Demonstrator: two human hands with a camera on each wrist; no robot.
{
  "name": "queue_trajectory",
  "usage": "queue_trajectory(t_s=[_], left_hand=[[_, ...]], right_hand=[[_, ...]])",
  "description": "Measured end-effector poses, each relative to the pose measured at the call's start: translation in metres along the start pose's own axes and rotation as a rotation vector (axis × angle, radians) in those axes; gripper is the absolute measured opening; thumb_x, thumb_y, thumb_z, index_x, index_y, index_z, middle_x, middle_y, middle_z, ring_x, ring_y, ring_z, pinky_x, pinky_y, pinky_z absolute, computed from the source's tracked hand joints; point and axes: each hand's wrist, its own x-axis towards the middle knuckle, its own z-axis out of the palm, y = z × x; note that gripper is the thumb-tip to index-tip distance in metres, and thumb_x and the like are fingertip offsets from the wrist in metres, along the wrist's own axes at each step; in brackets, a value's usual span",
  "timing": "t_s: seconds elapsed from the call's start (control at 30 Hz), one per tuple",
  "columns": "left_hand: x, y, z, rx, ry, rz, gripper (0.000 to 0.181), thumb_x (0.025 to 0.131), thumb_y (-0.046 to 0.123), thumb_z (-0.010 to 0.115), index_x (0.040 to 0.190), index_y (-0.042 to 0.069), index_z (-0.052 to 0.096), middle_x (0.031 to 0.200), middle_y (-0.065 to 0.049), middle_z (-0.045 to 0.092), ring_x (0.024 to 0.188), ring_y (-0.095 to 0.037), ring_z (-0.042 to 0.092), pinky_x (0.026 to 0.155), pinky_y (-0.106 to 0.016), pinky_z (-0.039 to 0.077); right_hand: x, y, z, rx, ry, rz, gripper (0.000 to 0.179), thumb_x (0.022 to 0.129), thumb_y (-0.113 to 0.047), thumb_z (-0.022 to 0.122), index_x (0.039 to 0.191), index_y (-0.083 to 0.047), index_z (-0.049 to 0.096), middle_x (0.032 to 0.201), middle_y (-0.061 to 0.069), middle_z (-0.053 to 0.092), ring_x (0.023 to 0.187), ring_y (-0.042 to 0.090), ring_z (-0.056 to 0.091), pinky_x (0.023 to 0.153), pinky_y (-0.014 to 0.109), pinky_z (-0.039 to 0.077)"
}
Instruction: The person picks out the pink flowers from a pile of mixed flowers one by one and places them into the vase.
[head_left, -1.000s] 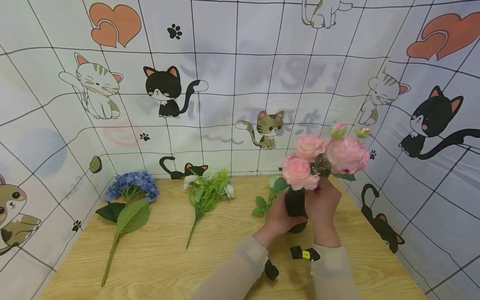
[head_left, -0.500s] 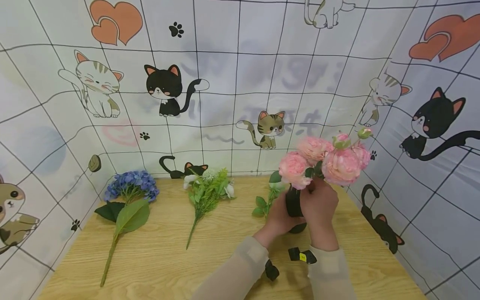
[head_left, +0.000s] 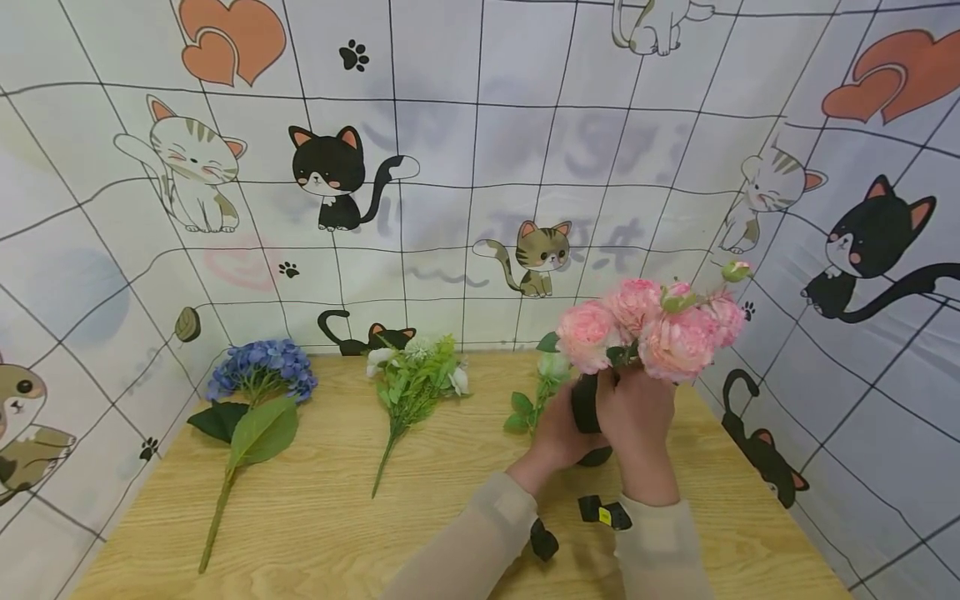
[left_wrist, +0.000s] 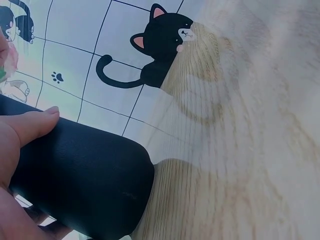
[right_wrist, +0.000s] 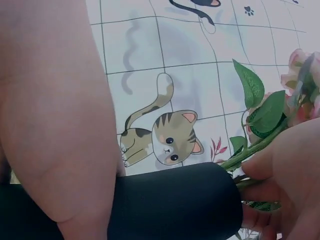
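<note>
My left hand (head_left: 553, 435) grips a black vase (head_left: 584, 405) near the right of the table, its thumb lying along the side in the left wrist view. The base of the vase (left_wrist: 85, 170) meets the wood there. At the vase's mouth my right hand (head_left: 637, 410) pinches the green stem (right_wrist: 255, 147) of a pink peony-like bunch (head_left: 675, 337). The stem enters the opening in the right wrist view; its lower end is hidden inside. Several pink blooms and a small bud spread above the right hand.
A blue hydrangea (head_left: 262, 371) and a white-and-green sprig (head_left: 416, 383) lie on the wooden table (head_left: 322, 517) to the left. A white rose (head_left: 553, 365) lies behind the vase. Black wrist straps (head_left: 543, 540) show by the sleeves. Cat-print cloth (head_left: 435, 167) encloses the table.
Since a second ago, my right hand has moved slightly left and down at the vase mouth. The pink blooms have turned and sunk a little. My left hand keeps its grip.
</note>
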Motion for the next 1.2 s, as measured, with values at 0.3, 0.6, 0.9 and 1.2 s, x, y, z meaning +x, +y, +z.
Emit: queue_trajectory(t_s=[0.3, 0.6, 0.9, 1.2], left_hand=[[0.0, -0.002, 0.002, -0.016, -0.004, -0.014, 0.097, 0.082, 0.044, 0.093, 0.159, 0.016, 0.041, 0.149, -0.005, 0.061, 0.134, -0.022, 0.063, 0.11, -0.038, 0.054], [-0.001, 0.0, 0.001, -0.034, 0.001, -0.019, 0.097, 0.081, 0.039, 0.095, 0.159, 0.016, 0.042, 0.151, -0.004, 0.06, 0.136, -0.023, 0.062, 0.111, -0.04, 0.053], [-0.002, -0.002, 0.001, -0.061, 0.004, -0.009, 0.097, 0.082, 0.036, 0.094, 0.162, 0.017, 0.04, 0.156, -0.004, 0.057, 0.142, -0.025, 0.058, 0.116, -0.044, 0.05], [-0.003, -0.001, 0.003, -0.048, 0.008, -0.033, 0.1, 0.082, 0.04, 0.094, 0.163, 0.02, 0.039, 0.157, -0.003, 0.056, 0.143, -0.026, 0.058, 0.115, -0.046, 0.051]], right_hand=[[0.0, 0.003, 0.002, -0.048, -0.112, 0.04, 0.032, 0.103, -0.019, 0.057, 0.103, 0.009, 0.072, 0.119, 0.033, 0.069, 0.118, 0.057, 0.06, 0.093, 0.073, 0.05], [0.0, 0.003, -0.018, -0.026, -0.106, -0.071, 0.031, 0.097, -0.025, 0.075, 0.097, 0.006, 0.079, 0.11, 0.027, 0.076, 0.113, 0.052, 0.067, 0.087, 0.069, 0.054], [0.005, 0.006, -0.036, 0.073, -0.102, -0.048, 0.026, 0.086, -0.012, 0.086, 0.1, 0.005, 0.073, 0.09, 0.023, 0.077, 0.089, 0.043, 0.074, 0.084, 0.062, 0.056], [0.007, 0.016, -0.043, 0.06, -0.115, -0.11, 0.032, 0.083, -0.011, 0.09, 0.085, -0.004, 0.059, 0.069, 0.007, 0.06, 0.067, 0.02, 0.051, 0.072, 0.044, 0.044]])
